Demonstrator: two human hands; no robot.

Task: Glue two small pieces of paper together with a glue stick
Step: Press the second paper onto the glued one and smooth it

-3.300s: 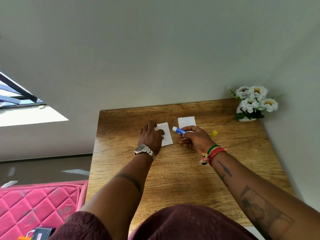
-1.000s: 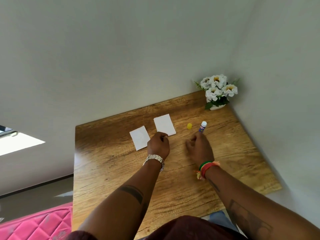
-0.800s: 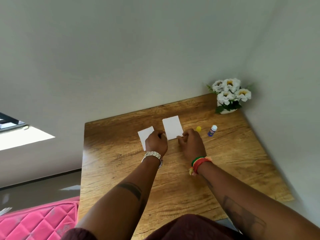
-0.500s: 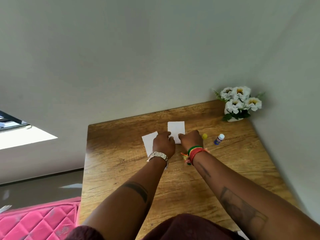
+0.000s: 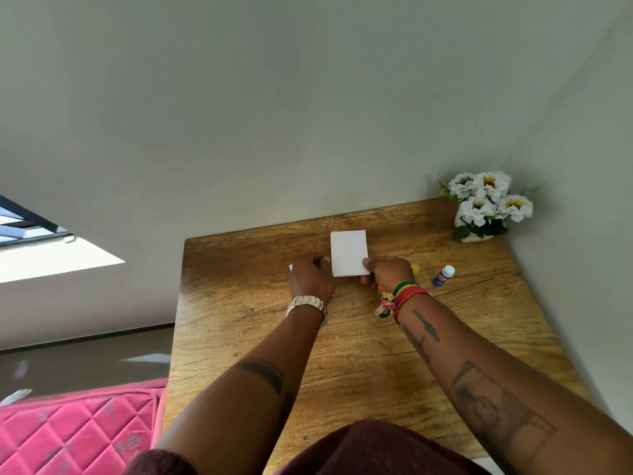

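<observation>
While upright, flowers point(image 5: 488, 197) (white) in vase point(image 5: 474, 237)

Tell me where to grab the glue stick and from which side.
Grip the blue barrel of the glue stick partway up, coming from above with the right hand, which is nearest. It stands upright and uncapped, white tip up, so pinch the sides; its yellow cap lies apart.

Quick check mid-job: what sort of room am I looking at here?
Probably a home room, perhaps a bedroom: a wood-grain table set in a wall corner, a white flower pot as decoration, and a pink quilted mattress beside it.
</observation>
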